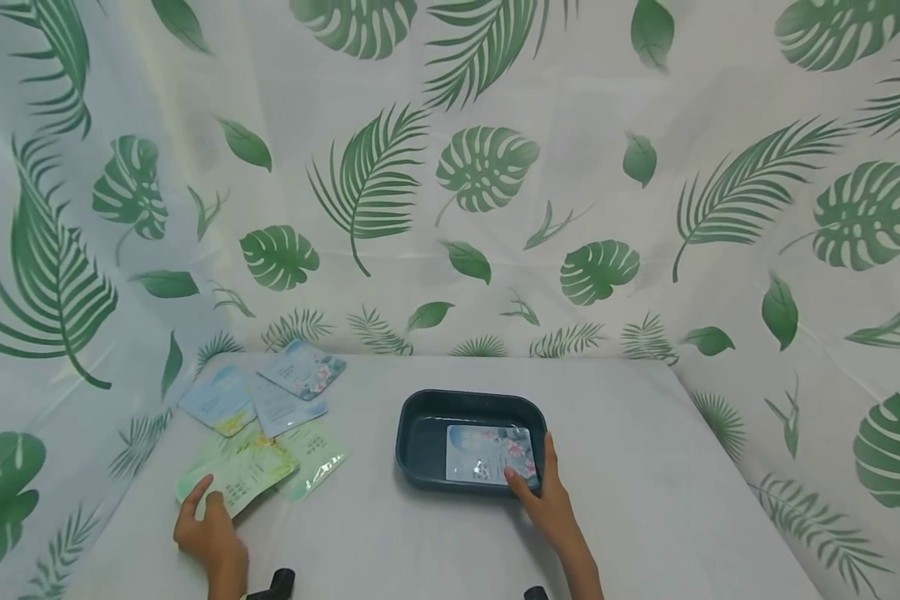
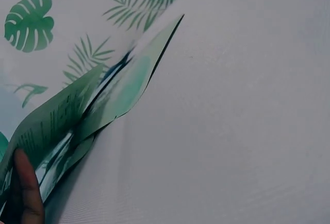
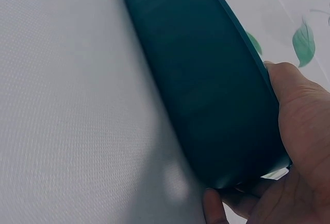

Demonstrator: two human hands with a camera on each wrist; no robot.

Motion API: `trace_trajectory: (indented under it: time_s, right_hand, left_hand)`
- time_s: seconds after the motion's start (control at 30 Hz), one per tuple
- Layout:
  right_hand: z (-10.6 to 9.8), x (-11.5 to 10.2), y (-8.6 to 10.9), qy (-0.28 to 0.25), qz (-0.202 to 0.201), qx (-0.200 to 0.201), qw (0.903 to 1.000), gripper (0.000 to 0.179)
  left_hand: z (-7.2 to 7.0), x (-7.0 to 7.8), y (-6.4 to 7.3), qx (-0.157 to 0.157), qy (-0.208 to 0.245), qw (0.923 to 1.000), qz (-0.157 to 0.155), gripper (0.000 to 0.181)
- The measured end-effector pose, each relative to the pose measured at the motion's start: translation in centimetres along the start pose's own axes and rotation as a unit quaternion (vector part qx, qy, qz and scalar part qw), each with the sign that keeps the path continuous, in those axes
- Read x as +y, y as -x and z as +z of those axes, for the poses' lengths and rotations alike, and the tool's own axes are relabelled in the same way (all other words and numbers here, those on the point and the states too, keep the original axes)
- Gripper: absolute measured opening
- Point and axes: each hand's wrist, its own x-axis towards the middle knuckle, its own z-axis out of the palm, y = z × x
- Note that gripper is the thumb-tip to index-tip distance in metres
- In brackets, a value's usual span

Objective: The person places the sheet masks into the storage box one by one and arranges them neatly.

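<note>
At the left of the head view, my left hand (image 1: pixel 213 537) pinches the near edge of a light green sachet (image 1: pixel 249 477), which is tilted up from the pile. The left wrist view shows one finger (image 2: pixel 29 190) against this raised sachet (image 2: pixel 54 113). Another green sachet (image 1: pixel 317 457) lies partly under it. My right hand (image 1: pixel 553 504) grips the near right corner of a dark blue-green plastic tray (image 1: pixel 424 437), thumb over the rim and fingers around the outside. Inside the tray lies a blue floral sachet (image 1: pixel 483 454). In the right wrist view, the tray's outer wall (image 3: pixel 201 80) fills the middle.
Behind the green sachets lie several pale blue ones: one at the left (image 1: pixel 221 398), one in the middle (image 1: pixel 283 407) and a floral one (image 1: pixel 303 368) at the back. A white cloth (image 1: pixel 630 467) covers the table. Leaf-patterned curtain (image 1: pixel 570 183) encloses the back and sides.
</note>
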Motion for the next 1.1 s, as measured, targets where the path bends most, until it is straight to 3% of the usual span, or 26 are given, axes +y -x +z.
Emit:
trace_trajectory:
  time_s: [0.27,0.57,0.7,0.9,1.1]
  right_hand:
    - [-0.1,-0.2,-0.1,0.009,0.005,0.004,0.9999,0.098]
    - [0.1,0.0,0.0,0.010,0.016,0.003,0.9998,0.100]
    - [0.1,0.2,-0.2,0.010,0.020,0.005,0.9997,0.101]
    - [0.1,0.4,-0.3,0.004,0.019,0.007,0.9998,0.101]
    - [0.1,0.5,0.0,-0.001,0.029,0.004,0.9996,0.103]
  left_hand:
    - [0.6,1.0,0.6,0.047,0.058,0.9968,-0.028,0.037]
    - [0.9,2.3,1.9,0.103,0.113,0.9882,-0.007,0.034]
    - [1.2,1.4,1.6,0.068,0.111,0.9915,0.002,0.033]
    - [3.5,-3.2,-0.2,0.010,0.081,0.9959,0.038,0.030]
    - [5.9,-5.5,0.8,-0.059,0.039,0.9965,0.044,0.031]
